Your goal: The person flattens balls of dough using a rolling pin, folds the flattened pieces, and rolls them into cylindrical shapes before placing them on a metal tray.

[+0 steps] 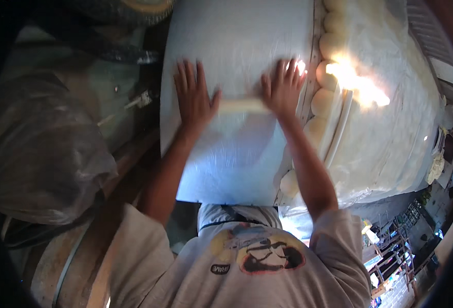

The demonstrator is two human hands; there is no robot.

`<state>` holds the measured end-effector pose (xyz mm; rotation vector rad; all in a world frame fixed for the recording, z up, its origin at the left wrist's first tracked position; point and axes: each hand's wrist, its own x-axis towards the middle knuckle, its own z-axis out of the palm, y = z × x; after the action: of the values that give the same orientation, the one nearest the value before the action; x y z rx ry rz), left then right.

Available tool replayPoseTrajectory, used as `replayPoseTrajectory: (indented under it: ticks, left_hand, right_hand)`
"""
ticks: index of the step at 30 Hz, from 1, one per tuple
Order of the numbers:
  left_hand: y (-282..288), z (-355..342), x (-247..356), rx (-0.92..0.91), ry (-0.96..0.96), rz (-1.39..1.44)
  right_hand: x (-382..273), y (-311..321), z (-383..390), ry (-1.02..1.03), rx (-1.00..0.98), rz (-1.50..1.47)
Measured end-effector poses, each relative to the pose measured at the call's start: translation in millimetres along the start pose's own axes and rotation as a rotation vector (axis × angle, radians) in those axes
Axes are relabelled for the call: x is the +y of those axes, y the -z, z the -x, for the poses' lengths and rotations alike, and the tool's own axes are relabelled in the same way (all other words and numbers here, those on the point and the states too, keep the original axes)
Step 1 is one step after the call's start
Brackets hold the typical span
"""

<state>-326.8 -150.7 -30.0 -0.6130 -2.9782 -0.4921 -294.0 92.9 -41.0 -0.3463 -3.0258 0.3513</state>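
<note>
A pale roll of what looks like dough (242,106) lies crosswise on a smooth metal-topped work surface (237,46). My left hand (193,95) rests flat over its left end, fingers stretched forward and thumb out. Over the right end lies my right hand (282,90), also flat with fingers apart and slightly blurred. The palms hide both ends of the roll. To the right, past a narrow strip, several round pale dough balls (332,45) sit in a row. A long thin dough strand (339,128) lies beside them.
A wide pale sheet (401,128) covers the surface on the right, with bright light glaring on it. At left stands a bulky plastic-wrapped bundle (46,149) near a brush-like tool (142,99). A cluttered rack (393,251) is at lower right.
</note>
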Motion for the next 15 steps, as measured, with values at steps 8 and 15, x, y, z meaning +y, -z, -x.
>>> replayPoseTrajectory:
  ticks: [8, 15]
  left_hand:
    - [-20.3, 49.0, 16.3, 0.082, 0.030, 0.270]
    - [-16.0, 27.3, 6.6, 0.031, -0.142, 0.202]
  right_hand:
    - [19.0, 1.1, 71.2, 0.079, -0.059, -0.091]
    - [15.6, -7.6, 50.1, 0.076, 0.051, -0.067]
